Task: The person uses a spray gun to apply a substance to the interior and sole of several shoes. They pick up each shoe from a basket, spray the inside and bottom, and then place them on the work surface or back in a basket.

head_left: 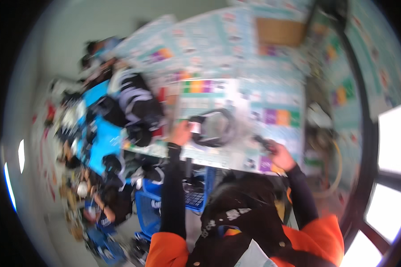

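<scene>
Spreading across the middle of the blurred overhead view, a broad work table covered in pale printed sheets with coloured blocks [263,95] runs from the far wall to a near edge just ahead of the person's body. Its left edge is crowded by a heap of black and blue bagged goods [116,120] that spills down toward the floor, leaving little free surface on that side; the right half of the table lies more open, out to a dark curved frame [365,115] and bright windows at the far right. Below the near edge, a blue plastic crate [156,202] sits close against the person's left side.

At the table's near centre lies a black looped cable in a clear wrapper [216,128], with open printed surface beyond it. The left hand [181,132], reaching from a black sleeve, touches the loop's left side at a small white tag [196,127]; whether its fingers are pinched on the tag cannot be told through the blur. The right hand [281,155], near the table's front edge and apart from the loop, is clenched around a small dark handheld tool [263,143] that points left toward the cable.
</scene>
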{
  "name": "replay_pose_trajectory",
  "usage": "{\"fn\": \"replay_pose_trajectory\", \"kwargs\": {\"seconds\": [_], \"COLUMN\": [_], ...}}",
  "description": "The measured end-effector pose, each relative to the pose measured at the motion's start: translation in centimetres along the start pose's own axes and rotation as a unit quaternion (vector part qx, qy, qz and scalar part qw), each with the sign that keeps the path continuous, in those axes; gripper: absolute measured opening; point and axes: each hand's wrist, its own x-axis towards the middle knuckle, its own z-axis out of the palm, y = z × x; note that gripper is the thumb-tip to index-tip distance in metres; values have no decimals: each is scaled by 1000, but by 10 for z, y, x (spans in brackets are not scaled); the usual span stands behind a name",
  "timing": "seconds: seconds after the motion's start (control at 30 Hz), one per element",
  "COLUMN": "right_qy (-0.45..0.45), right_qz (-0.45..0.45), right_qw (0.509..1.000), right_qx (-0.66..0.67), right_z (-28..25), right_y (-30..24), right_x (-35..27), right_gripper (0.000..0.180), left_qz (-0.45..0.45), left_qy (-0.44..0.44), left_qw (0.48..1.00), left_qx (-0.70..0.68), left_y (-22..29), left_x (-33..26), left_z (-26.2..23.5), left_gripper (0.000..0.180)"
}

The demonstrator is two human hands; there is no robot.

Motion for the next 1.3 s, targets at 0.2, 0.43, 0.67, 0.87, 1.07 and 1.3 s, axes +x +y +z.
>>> {"fn": "replay_pose_trajectory", "kwargs": {"seconds": [0.2, 0.43, 0.67, 0.87, 1.07, 1.3], "right_qy": [226, 163, 108, 63, -171, -140], "right_qz": [33, 159, 39, -25, 9, 26], "right_qw": [911, 818, 840, 834, 731, 772], "right_qx": [-344, -528, -530, -547, -661, -620], "right_z": [-71, -63, 10, 62, 91, 161], "right_y": [146, 150, 76, 53, 19, -38], "right_x": [-1, 39, 96, 113, 138, 161], "right_gripper": [59, 78, 37, 25, 37, 36], "left_qz": [-218, -329, -321, -293, -376, -452], "left_qy": [-16, 79, 267, 370, 377, 382], "left_qw": [808, 649, 633, 586, 533, 431], "left_qx": [-546, -681, -652, -658, -657, -681], "left_y": [-31, -133, -266, -305, -361, -388], "left_x": [-94, -220, -243, -273, -313, -374], "left_z": [74, 80, 5, -7, 93, 131], "left_gripper": [50, 32, 24, 34, 20, 43]}}
